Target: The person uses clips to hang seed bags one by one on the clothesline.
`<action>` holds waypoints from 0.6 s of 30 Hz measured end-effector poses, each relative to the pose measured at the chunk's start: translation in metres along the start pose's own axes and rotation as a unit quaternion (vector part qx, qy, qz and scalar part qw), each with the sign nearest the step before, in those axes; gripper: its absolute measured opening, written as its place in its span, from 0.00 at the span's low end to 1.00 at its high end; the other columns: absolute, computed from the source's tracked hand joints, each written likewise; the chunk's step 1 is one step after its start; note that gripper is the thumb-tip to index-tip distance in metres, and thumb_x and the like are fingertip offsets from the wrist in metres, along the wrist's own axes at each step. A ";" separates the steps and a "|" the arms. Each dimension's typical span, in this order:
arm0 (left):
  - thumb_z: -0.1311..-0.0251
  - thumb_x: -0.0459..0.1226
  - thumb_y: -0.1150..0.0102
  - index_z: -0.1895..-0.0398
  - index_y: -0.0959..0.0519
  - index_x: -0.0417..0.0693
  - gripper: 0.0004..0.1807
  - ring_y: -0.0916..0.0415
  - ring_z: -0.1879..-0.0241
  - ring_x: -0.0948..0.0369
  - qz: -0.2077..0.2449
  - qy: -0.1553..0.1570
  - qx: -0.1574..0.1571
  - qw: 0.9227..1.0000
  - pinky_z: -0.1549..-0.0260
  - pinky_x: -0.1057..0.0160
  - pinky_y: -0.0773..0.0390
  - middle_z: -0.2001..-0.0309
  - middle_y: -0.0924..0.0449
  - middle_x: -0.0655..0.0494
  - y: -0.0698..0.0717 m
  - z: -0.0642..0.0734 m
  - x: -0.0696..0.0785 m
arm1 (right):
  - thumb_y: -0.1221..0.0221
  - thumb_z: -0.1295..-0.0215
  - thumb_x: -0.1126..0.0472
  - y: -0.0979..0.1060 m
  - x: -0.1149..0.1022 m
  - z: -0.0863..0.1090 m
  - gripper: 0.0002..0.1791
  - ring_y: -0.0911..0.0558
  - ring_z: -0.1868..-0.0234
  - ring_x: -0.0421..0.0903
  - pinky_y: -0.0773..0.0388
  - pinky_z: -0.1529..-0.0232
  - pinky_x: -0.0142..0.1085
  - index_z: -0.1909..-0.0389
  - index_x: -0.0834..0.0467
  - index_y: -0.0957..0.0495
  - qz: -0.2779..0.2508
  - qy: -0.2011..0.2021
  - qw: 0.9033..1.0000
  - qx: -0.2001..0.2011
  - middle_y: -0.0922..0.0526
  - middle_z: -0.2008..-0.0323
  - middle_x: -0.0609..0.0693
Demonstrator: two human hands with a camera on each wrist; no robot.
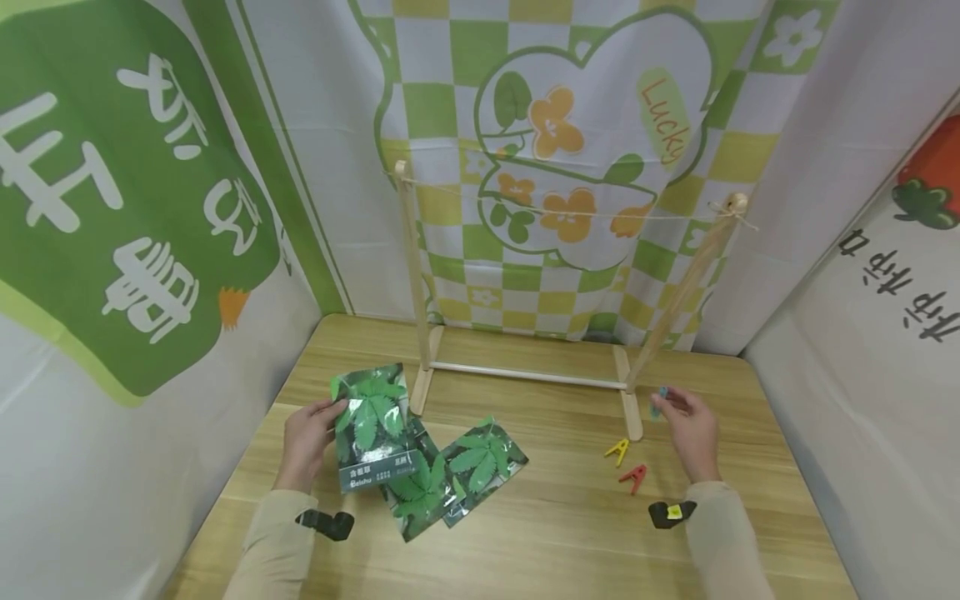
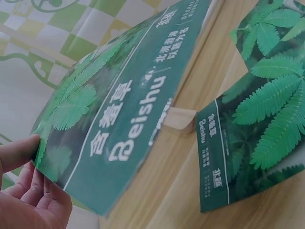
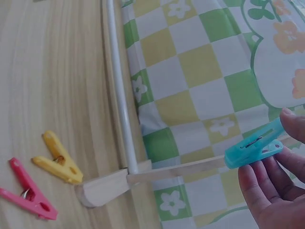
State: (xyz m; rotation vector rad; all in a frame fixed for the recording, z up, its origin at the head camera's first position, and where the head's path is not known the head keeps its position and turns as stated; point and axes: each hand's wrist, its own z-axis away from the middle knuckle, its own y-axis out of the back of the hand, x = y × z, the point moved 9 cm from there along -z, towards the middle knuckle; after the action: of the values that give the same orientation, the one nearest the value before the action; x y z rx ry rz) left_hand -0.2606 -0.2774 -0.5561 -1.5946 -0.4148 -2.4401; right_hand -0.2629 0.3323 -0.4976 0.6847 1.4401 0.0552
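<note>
My left hand (image 1: 306, 442) pinches a green seed packet (image 1: 372, 421) by its left edge, thumb in front and fingers behind. In the left wrist view this packet (image 2: 119, 105) is raised at a slant above the table. Two more packets lie on the wood, overlapping: one (image 1: 422, 492) partly under the held one, the other (image 1: 483, 467) to its right. A turquoise clothespin (image 3: 255, 143) is pinched between the thumb and fingers of my right hand (image 1: 692, 429), right of the rack's foot. A yellow clothespin (image 1: 617, 452) and a red clothespin (image 1: 634, 477) lie nearby on the table.
A wooden rack (image 1: 416, 275) stands at the back of the table (image 1: 555, 533), with a string (image 1: 570, 214) tied between its post tops and a pale rod (image 1: 525, 375) low down. Behind it hangs a checkered curtain (image 1: 502, 283). Printed cloth walls flank both sides.
</note>
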 end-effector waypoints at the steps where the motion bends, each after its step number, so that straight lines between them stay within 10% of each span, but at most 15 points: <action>1: 0.34 0.46 0.42 0.34 0.35 0.35 0.33 0.23 0.51 0.63 0.000 -0.002 0.000 1.000 0.54 0.74 0.21 0.35 0.32 0.43 0.000 0.000 0.001 | 0.37 0.36 0.47 0.000 -0.001 -0.001 0.28 0.27 0.59 0.26 0.27 0.60 0.17 0.42 0.60 0.24 -0.004 -0.001 1.000 0.000 0.20 0.49 0.52; 18: 0.33 0.43 0.42 0.32 0.36 0.33 0.32 0.24 0.62 0.74 0.032 -0.035 -0.001 0.999 0.58 0.76 0.21 0.41 0.31 0.47 -0.011 -0.004 0.027 | 0.36 0.37 0.46 0.003 -0.039 -0.007 0.28 0.23 0.60 0.27 0.26 0.60 0.19 0.42 0.59 0.23 -0.044 0.024 0.999 -0.008 0.21 0.60 0.33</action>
State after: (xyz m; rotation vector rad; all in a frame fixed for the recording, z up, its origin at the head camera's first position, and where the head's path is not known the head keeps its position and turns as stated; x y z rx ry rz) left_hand -0.2782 -0.2690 -0.5344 -1.6712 -0.3671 -2.3430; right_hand -0.2747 0.3206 -0.4620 0.6097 1.5128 0.0150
